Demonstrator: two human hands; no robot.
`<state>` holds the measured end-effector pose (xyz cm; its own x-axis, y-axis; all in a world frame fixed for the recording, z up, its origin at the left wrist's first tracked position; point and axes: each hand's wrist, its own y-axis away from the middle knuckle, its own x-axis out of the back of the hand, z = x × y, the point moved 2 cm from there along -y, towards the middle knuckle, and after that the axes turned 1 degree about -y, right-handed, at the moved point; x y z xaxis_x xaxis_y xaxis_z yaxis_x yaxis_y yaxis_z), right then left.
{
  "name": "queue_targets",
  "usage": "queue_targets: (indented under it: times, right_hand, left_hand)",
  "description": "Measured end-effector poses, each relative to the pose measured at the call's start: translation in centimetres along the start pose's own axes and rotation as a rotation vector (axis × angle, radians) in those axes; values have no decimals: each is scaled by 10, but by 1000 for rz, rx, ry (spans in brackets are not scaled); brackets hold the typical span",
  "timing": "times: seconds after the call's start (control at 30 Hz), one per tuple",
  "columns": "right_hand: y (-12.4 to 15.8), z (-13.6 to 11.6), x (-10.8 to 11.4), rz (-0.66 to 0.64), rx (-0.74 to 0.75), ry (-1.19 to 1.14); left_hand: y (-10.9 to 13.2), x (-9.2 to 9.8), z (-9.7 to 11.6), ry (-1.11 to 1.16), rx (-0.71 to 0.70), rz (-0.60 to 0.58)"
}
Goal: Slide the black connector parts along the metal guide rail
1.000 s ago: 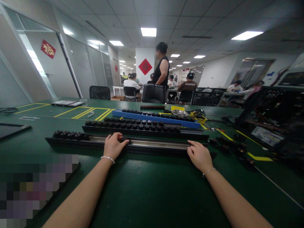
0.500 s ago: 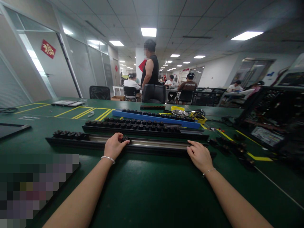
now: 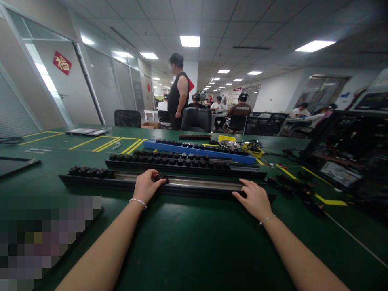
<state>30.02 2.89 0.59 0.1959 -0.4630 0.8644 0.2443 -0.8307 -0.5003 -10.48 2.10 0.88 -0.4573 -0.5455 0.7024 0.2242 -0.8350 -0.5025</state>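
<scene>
A long black rail (image 3: 200,193) with a shiny metal strip along its channel lies across the table in front of me. My left hand (image 3: 147,186) pinches a small black wheel-like part (image 3: 160,176) at the channel, near the middle of the rail. Several similar black parts (image 3: 87,171) sit in a row at the rail's left end. Over the right end, my right hand (image 3: 253,197) rests with thumb and forefinger spread apart across the rail, and nothing shows between them.
Behind stand another black rail (image 3: 248,172) filled with black parts and a blue rail (image 3: 200,150). A metal dish (image 3: 229,144), a yellow tray (image 3: 226,138) and loose black parts (image 3: 298,188) lie right. A pixelated object (image 3: 45,242) is at front left. People are farther back.
My right thumb has moved left and down, widening the gap from its forefinger. My left hand stays put on the black part. The standing person in the background has moved left.
</scene>
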Motion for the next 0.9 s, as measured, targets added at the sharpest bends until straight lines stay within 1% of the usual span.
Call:
queue_targets:
  times: [0.17,0.4,0.5,0.57,0.77,0.9]
  right_hand:
    - [0,-2,2,0,-3,4]
    - [0,-3,3,-19,-12,8]
    - [1,-2,2,-15,-12,11]
    - [1,-2,2,-14,-10,16]
    - [0,-2,2,-18,-1,32]
    - [1,-3,1,4,13,24]
  left_hand:
    - [0,-1,2,-26,0,-8]
    - [-2,2,4,-125,14,-17]
    - [-2,4,3,-212,46,-50]
    - [-1,4,2,-243,43,-79]
    - [0,3,-1,-249,20,-82]
    - [0,2,-2,-261,22,-85]
